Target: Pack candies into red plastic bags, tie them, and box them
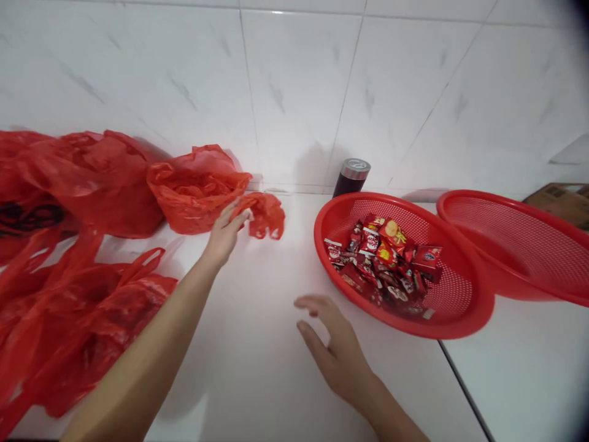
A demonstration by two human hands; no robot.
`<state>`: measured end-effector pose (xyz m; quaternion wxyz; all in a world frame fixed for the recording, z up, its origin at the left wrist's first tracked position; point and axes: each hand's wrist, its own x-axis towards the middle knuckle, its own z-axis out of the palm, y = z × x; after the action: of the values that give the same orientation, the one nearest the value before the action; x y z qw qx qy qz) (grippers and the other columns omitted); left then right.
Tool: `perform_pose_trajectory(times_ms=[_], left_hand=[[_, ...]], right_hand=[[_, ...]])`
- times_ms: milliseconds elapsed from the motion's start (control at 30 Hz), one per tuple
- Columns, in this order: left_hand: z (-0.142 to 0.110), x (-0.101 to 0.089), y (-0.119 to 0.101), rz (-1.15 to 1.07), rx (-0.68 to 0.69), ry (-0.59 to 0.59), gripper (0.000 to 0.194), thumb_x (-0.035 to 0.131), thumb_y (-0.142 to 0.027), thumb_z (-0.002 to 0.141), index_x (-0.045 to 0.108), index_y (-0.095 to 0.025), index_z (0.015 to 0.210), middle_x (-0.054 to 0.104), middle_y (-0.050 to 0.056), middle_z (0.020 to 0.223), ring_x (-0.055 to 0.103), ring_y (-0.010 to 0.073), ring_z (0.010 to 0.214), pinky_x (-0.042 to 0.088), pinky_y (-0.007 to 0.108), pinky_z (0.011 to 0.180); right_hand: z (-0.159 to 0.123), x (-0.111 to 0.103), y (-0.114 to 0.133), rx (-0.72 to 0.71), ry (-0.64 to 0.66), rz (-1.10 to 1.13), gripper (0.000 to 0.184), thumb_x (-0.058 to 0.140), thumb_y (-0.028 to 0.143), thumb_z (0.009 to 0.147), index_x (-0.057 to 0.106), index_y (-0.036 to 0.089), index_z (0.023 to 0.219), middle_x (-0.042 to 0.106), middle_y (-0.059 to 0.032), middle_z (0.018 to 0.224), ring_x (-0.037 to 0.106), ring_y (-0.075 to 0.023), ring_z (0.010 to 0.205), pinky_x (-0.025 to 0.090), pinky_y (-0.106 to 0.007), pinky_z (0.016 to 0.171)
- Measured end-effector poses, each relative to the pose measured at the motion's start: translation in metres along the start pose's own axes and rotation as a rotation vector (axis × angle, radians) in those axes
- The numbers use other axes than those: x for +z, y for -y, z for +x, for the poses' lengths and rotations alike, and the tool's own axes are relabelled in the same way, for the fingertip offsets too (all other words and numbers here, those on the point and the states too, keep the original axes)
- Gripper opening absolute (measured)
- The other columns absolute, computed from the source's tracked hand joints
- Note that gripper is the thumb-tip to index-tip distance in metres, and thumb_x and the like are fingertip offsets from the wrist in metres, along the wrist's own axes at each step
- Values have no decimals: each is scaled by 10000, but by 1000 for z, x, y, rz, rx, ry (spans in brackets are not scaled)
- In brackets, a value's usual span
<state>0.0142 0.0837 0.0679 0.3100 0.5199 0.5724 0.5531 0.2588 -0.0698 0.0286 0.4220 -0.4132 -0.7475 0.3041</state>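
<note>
My left hand point(224, 236) is at about 11 o'clock, its fingers pressed together and pinching the edge of one small crumpled red plastic bag point(264, 216). My right hand point(335, 350) is open, with its fingers loosely spread, and holds nothing. It hovers at about 12 o'clock, nearest to the front rim of a red mesh basket point(464, 322).

I count four more red plastic bags. One bunched bag point(197, 187) sits just behind my left hand, a large bag point(99, 184) lies beside it at 10 o'clock, a dark-printed bag point(32, 215) lies at the far left edge, and a handled bag point(87, 325) spreads across 9 o'clock. They overlap, so the count could be off.

The one red mesh basket at 1 o'clock holds a heap of red snack packets point(381, 258), too many and too overlapped for me to count exactly. A second red mesh basket point(515, 242) sits tilted at 2 o'clock, its rim against the first. One dark flask with a silver lid point(352, 177) stands against the wall at 12 o'clock, and one cardboard box point(559, 202) shows at 2 o'clock.

All this is on a white counter point(257, 374) with a dark seam point(464, 383) at 1 o'clock, below a wall of white marble-patterned tiles point(294, 80).
</note>
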Motion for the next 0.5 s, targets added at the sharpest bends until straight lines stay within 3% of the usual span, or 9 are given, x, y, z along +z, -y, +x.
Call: perform_pose_trajectory(times_ms=[100, 167, 200, 267, 367, 433, 500], left_hand=[[-65, -35, -15, -204, -74, 30, 258, 572, -443, 858, 630, -217, 749, 684, 48, 1125, 580, 268, 1178, 457, 445, 1015], [-102, -47, -19, -310, -140, 86, 303, 538, -442, 888, 598, -209, 703, 677, 58, 1181, 588, 278, 1178, 484, 469, 985], [-117, -51, -20, -379, -182, 110, 312, 531, -431, 899, 591, -204, 692, 665, 62, 1216, 583, 284, 1187, 493, 471, 975], [-137, -53, -16, -523, -263, 114, 308, 515, -428, 916, 595, -210, 714, 640, 51, 1261, 588, 284, 1179, 513, 464, 951], [-150, -50, -7, -634, -335, 59, 316, 434, -521, 933, 625, -270, 902, 593, 28, 1317, 635, 271, 1100, 548, 458, 894], [-154, -45, -3, -566, -323, 100, 320, 485, -541, 907, 586, -334, 1128, 532, 34, 1397, 621, 273, 1133, 555, 438, 891], [-157, -40, -1, -438, -293, 192, 533, 663, -449, 829, 473, -363, 1319, 488, 55, 1452, 565, 284, 1221, 543, 399, 921]], right_hand=[[39, 22, 4, 63, -114, 41, 516, 549, 323, 917, 378, 267, 1400, 437, -115, 1427, 452, -247, 1281, 477, -446, 986], [58, 39, 7, 129, -60, 153, 677, 611, 376, 869, 295, 278, 1460, 366, -122, 1486, 475, -257, 1262, 521, -422, 922], [64, 47, 8, 154, 0, 231, 677, 626, 380, 852, 322, 276, 1447, 400, -120, 1464, 528, -245, 1199, 546, -390, 866], [70, 58, 9, 202, 87, 401, 489, 617, 353, 846, 487, 248, 1306, 555, -94, 1304, 616, -193, 996, 560, -323, 762], [66, 64, 8, 269, 62, 558, 173, 564, 336, 872, 588, 212, 991, 653, -25, 956, 609, -135, 762, 544, -275, 687], [62, 63, 8, 287, 27, 598, 169, 545, 372, 888, 565, 209, 927, 635, -4, 860, 604, -127, 728, 542, -264, 665], [58, 59, 13, 279, 19, 613, 212, 514, 414, 911, 562, 208, 913, 634, -2, 841, 610, -126, 716, 543, -260, 651]])
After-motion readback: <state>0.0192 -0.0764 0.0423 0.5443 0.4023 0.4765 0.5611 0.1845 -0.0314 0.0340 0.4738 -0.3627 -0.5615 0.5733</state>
